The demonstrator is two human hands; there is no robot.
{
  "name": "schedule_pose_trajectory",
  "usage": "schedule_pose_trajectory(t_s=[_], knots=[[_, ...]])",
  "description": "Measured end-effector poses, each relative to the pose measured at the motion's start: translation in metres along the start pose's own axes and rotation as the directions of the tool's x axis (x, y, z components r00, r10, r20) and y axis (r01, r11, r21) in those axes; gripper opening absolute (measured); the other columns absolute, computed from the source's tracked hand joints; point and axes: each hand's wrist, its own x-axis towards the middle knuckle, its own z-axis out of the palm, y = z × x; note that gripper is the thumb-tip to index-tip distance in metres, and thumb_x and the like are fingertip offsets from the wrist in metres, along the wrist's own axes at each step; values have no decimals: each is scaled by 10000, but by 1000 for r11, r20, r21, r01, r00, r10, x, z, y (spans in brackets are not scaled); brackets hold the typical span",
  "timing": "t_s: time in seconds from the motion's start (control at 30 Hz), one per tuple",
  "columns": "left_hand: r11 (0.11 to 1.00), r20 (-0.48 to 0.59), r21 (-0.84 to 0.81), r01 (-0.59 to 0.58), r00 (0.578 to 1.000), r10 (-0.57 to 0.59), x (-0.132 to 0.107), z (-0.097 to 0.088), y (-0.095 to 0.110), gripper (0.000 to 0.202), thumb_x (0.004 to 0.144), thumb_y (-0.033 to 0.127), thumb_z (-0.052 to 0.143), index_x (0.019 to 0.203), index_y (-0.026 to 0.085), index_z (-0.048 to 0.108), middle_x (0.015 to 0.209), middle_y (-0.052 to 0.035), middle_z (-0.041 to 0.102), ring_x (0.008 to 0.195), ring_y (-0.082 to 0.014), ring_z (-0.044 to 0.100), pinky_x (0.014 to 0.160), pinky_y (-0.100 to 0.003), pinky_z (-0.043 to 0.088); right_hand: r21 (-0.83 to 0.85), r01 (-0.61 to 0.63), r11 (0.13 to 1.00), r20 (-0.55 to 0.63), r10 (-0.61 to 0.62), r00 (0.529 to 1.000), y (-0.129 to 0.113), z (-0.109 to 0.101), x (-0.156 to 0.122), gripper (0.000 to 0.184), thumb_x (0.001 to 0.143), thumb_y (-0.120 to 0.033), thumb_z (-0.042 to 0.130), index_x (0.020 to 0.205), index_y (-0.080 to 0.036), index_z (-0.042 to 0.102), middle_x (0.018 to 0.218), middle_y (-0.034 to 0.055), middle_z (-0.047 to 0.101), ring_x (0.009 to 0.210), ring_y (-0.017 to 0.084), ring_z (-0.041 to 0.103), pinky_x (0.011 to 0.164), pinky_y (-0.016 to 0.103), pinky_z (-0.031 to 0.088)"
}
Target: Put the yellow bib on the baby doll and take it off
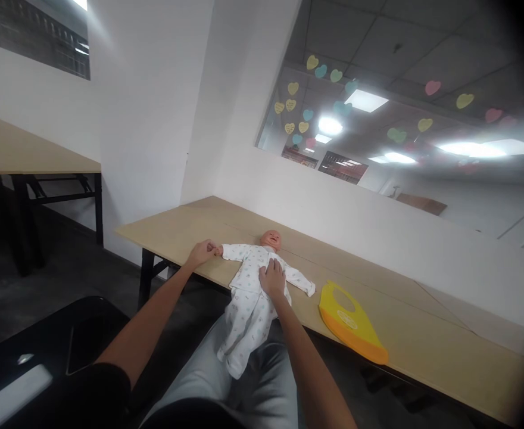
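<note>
White walls [155, 107], dark floor [65, 268] — heart-stickered window [400, 119] above.

The doll [256, 280] I touch wears soft, matt white cloth with a fine print; its head looks like smooth plastic. The bib [350, 323] is glossy yellow plastic. The desk [423, 339] is matt pale wood.

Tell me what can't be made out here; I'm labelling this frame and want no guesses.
Head view:
- Doll chest: covered by the right hand.
- Doll's hand: hidden in the left hand.
- Doll's feet: hang off the table edge, inside the suit.
- Bib print: too small to read.
- Right side of the frame: blurred and dark.
</note>
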Motion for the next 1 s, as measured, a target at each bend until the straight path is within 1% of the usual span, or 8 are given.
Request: schedule_pose_trajectory(t_s=[0.13, 0.3, 0.43, 0.53, 0.63, 0.77, 1.0], knots=[[1000, 1, -20, -5, 1000, 5, 1, 1, -1, 133, 828, 291, 586, 889, 200, 661, 882, -59, 762, 840, -182, 718, 770, -273, 537, 10, 1, 1000, -1, -1, 1000, -1, -1, -1, 624, 1042, -381, 361, 1591, -86, 397, 1649, 181, 343, 1531, 306, 330, 1248, 483, 318], [1000, 6, -28, -8, 1000, 8, 1, 2, -2, 151, 839, 291, 564, 901, 198, 665, 892, -65, 768, 849, -184, 721, 782, -277, 543, 15, -4, 1000, 0, 4, 1000, -2, -3, -2, 626, 1043, -371, 360, 1597, -82, 390, 1651, 177, 341, 1526, 304, 340, 1253, 484, 312], [1000, 6, -19, -1, 1000, 1, 1, 1, -1, 187, 825, 352, 605, 903, 195, 672, 909, -65, 771, 869, -189, 718, 786, -274, 536, 15, -5, 1000, 8, 5, 1000, -2, -4, -2, 628, 1046, -374, 361, 1602, -84, 383, 1652, 192, 334, 1534, 302, 332, 1256, 474, 306], [1000, 13, -7, 9, 1000, -9, 0, 0, 1, 253, 815, 430, 643, 900, 194, 676, 903, -62, 771, 864, -190, 714, 771, -268, 526, 27, 0, 1000, 15, 0, 1000, -2, -4, -2, 629, 1049, -376, 356, 1604, -82, 379, 1656, 187, 327, 1536, 312, 327, 1263, 492, 293], [1000, 15, 13, 21, 1000, -21, -1, 0, 2, 289, 800, 471, 676, 882, 194, 671, 882, -61, 763, 839, -191, 701, 744, -266, 507, 34, -2, 999, 17, 1, 1000, -1, -4, -2, 627, 1046, -366, 357, 1601, -75, 382, 1658, 182, 325, 1540, 318, 317, 1268, 502, 286], [999, 11, 37, 25, 1000, -26, -1, 0, 3, 307, 795, 490, 696, 875, 196, 662, 886, -63, 753, 834, -191, 687, 731, -269, 489, 33, 1, 999, 13, -1, 1000, -1, -3, -2, 624, 1045, -370, 362, 1594, -75, 390, 1653, 181, 335, 1535, 317, 324, 1260, 501, 297], [999, 11, 49, 24, 1000, -24, -1, 1, 2, 280, 802, 463, 694, 880, 197, 655, 898, -62, 756, 858, -189, 694, 744, -261, 492, 34, 0, 999, 2, 0, 1000, -1, -2, -1, 621, 1041, -369, 371, 1588, -76, 397, 1646, 170, 352, 1529, 317, 332, 1256, 506, 306]])
